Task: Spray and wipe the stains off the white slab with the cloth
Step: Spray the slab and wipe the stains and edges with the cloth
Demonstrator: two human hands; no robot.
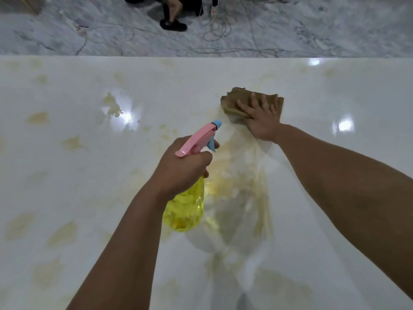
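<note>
Across the glossy white slab (335, 90), yellowish-brown stains (39, 118) are showing in scattered patches, thickest on the left side and in a smeared wet streak running down the middle between the two arms. Up at the centre right, the right hand (262, 120) is lying flat on the brown cloth (237, 100), fingers straight and spread, its grip wide and pressing the folded cloth down against the slab just beyond the top of that streak. Nearer the camera, the left hand (182, 168) is holding the spray bottle (185, 211) above the surface, its grip wrapped tight around the neck, with one finger sitting by the blue trigger under the pink spray head. The bottle's yellow translucent body is hanging below the fist, and the blue nozzle is pointing up and away toward the cloth. The two hands are sitting apart, the nozzle tip falling short of the cloth's near edge. Bright light reflections are glinting off the slab at left of centre and at the far right. Beyond the far edge, the grey marbled floor (335, 30) is carrying loose white cables (214, 34) and a power strip (214, 8), and a person's foot in a black sandal (173, 24) is standing at the top centre
</note>
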